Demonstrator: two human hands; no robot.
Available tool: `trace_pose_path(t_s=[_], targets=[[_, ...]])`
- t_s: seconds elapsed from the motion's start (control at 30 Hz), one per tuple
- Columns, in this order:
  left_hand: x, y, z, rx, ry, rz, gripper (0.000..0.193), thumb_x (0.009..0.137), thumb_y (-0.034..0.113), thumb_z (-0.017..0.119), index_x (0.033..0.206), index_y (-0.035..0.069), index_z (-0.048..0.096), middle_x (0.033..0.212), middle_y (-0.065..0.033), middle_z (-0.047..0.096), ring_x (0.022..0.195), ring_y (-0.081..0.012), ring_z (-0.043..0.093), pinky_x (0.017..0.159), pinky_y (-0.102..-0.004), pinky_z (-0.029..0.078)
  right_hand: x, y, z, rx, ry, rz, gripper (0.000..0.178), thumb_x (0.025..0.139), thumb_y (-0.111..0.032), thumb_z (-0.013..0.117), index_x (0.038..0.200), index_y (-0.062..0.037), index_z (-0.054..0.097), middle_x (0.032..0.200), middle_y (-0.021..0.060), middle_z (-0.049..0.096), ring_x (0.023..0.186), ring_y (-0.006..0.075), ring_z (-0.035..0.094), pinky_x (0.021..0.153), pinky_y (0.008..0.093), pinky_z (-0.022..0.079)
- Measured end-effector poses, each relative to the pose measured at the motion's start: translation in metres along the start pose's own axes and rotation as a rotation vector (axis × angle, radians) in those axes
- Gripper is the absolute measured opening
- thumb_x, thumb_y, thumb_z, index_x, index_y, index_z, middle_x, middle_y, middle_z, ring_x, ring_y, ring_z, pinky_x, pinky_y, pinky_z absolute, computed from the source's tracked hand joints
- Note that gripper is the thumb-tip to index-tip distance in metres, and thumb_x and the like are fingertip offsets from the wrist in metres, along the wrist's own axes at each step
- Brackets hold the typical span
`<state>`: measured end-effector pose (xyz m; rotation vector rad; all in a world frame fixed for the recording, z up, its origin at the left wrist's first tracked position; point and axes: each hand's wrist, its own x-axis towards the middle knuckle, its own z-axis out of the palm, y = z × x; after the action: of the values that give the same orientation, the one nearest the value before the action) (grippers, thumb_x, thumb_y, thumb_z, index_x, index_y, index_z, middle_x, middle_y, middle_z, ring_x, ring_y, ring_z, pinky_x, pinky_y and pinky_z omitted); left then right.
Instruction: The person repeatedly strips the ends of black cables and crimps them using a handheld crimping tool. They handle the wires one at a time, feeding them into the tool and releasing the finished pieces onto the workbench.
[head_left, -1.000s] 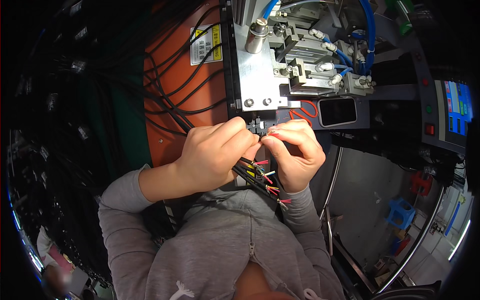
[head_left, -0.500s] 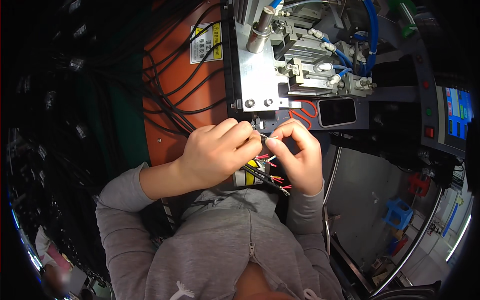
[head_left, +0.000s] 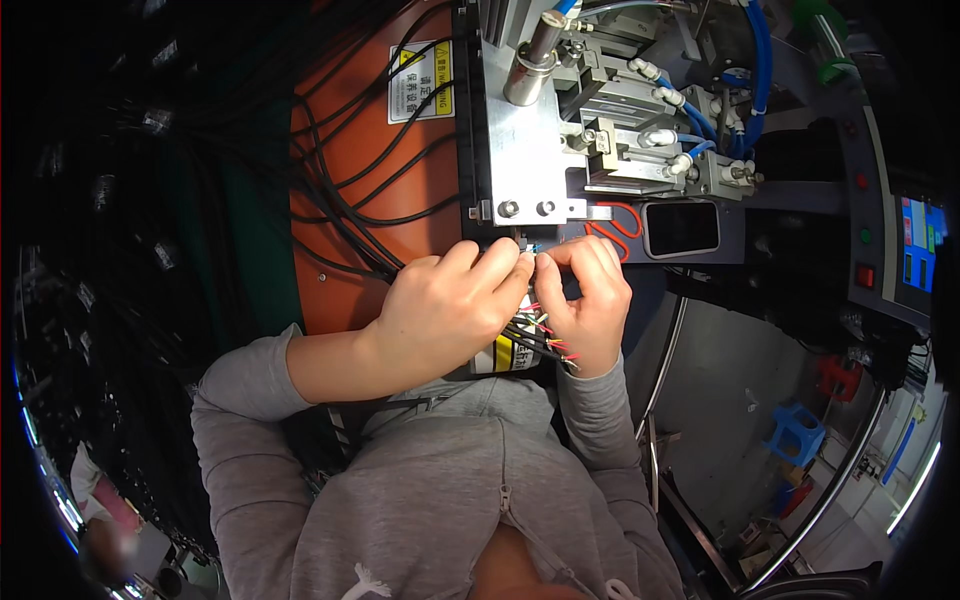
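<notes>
My left hand (head_left: 450,305) and my right hand (head_left: 588,295) meet at the front of a metal machine (head_left: 522,150), both closed in a pinch. Their fingertips nearly touch, close to a small white and teal piece (head_left: 533,249) at the machine's lower edge. The thin wire between them is now mostly covered by the fingers. Below the hands, several black cables (head_left: 528,333) fan out with stripped ends of red, white and yellow wires (head_left: 558,345). A white and yellow label (head_left: 505,355) lies behind these cables.
Black cables (head_left: 365,215) run across the orange surface (head_left: 330,275) at left. Scissors with red handles (head_left: 628,232) and a phone (head_left: 682,229) lie right of the machine. Blue air hoses (head_left: 760,90) and a control screen (head_left: 920,245) stand further right; a blue stool (head_left: 796,432) is on the floor.
Both hands have moved slightly up to the machine's lower edge, the fingertips closing together. The pale wire that spanned them is now hidden. The view has shifted a little.
</notes>
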<state>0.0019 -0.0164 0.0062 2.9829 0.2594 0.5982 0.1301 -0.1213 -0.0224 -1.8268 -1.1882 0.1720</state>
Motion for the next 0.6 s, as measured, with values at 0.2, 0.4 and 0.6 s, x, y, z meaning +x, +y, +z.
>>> trace_pose_path(t_s=[0.2, 0.4, 0.6], targets=[[-0.001, 0.0, 0.005, -0.01, 0.033, -0.016, 0.029, 0.071, 0.009, 0.065, 0.1, 0.009, 0.07, 0.068, 0.0015, 0.044, 0.056, -0.0093, 0.047, 0.043, -0.0228, 0.039, 0.0, 0.01, 0.012, 0.111, 0.098, 0.025, 0.007, 0.073, 0.002, 0.063, 0.072, -0.0009, 0.057, 0.072, 0.0104, 0.057, 0.068, 0.0263, 0.052, 0.062, 0.0343, 0.043], [0.0, -0.008, 0.01, -0.07, 0.094, 0.024, 0.018, 0.068, 0.01, 0.063, 0.086, 0.007, 0.065, 0.07, 0.0012, 0.048, 0.058, -0.0092, 0.052, 0.046, -0.0218, 0.041, -0.011, 0.024, 0.015, 0.813, -0.052, 0.583, 0.008, 0.084, -0.004, 0.058, 0.078, -0.0004, 0.055, 0.074, -0.0019, 0.054, 0.068, 0.0029, 0.046, 0.061, 0.019, 0.038], [0.0, -0.008, 0.005, -0.112, 0.051, -0.051, 0.018, 0.072, 0.009, 0.064, 0.09, 0.007, 0.067, 0.072, 0.0006, 0.052, 0.061, -0.0119, 0.058, 0.049, -0.0238, 0.044, -0.008, 0.014, 0.023, 0.306, 0.13, 0.228, 0.007, 0.081, -0.002, 0.062, 0.081, 0.0019, 0.056, 0.074, 0.0033, 0.056, 0.069, 0.009, 0.05, 0.063, 0.0234, 0.041]])
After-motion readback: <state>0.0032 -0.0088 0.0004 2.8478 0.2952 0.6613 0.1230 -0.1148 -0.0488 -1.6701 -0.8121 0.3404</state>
